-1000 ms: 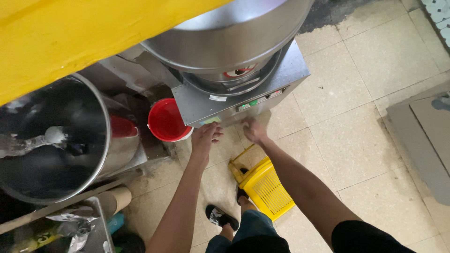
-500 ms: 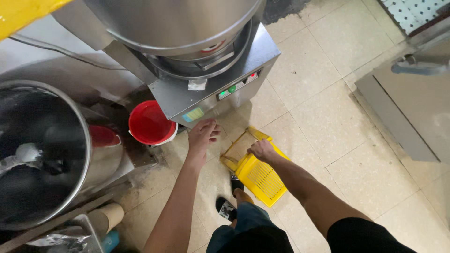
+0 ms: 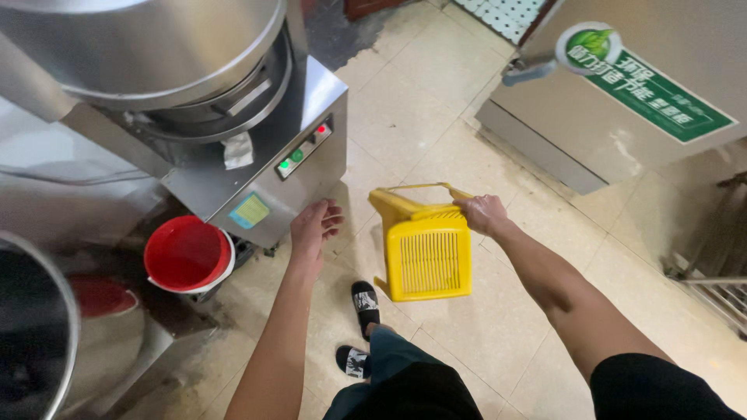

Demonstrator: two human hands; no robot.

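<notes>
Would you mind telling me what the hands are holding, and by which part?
The right hand grips the yellow plastic basket by its top rim; the left hand holds nothing.

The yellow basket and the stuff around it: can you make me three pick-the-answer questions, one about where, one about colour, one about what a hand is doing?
1. Where is the bucket?
A. on the floor beside the steel machine
B. inside the basket
C. in the left hand

2. What colour is the bucket?
A. blue
B. red
C. green

3. What is the right hand doing?
A. hanging open
B. pressing a button
C. gripping the yellow basket by its rim

Answers: 1 A, it sits low by the machine's base. 2 B, it is plainly red. 3 C, the fingers close on the rim, while the left hand is open and holds nothing.
</notes>
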